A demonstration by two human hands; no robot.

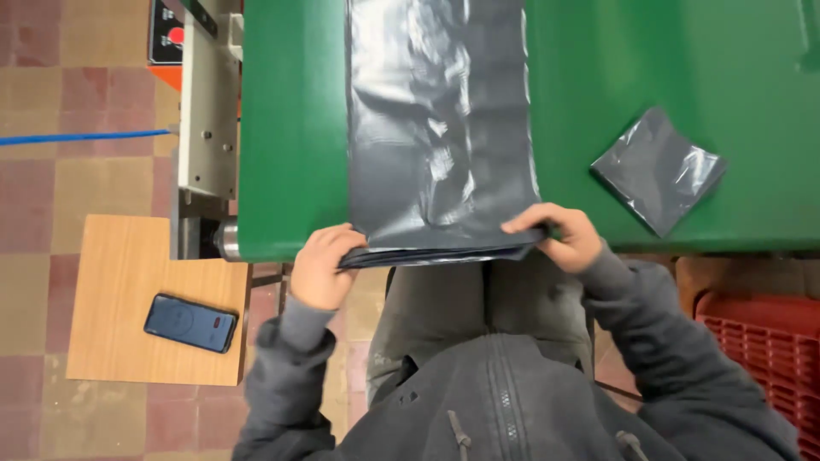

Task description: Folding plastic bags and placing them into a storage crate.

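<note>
A stack of long grey plastic bags [436, 128] lies along the green conveyor belt [290, 128], its near end hanging just over the belt's front edge. My left hand [320, 265] pinches the stack's near left corner. My right hand [559, 235] grips the near right corner, thumb on top. A small folded grey plastic bag [658, 169] lies apart on the belt to the right.
A wooden stool [128, 290] with a dark phone [190, 322] on it stands at the left on the tiled floor. The machine's beige frame [207, 111] and roller end border the belt's left side. A red plastic crate [760, 350] sits at the lower right.
</note>
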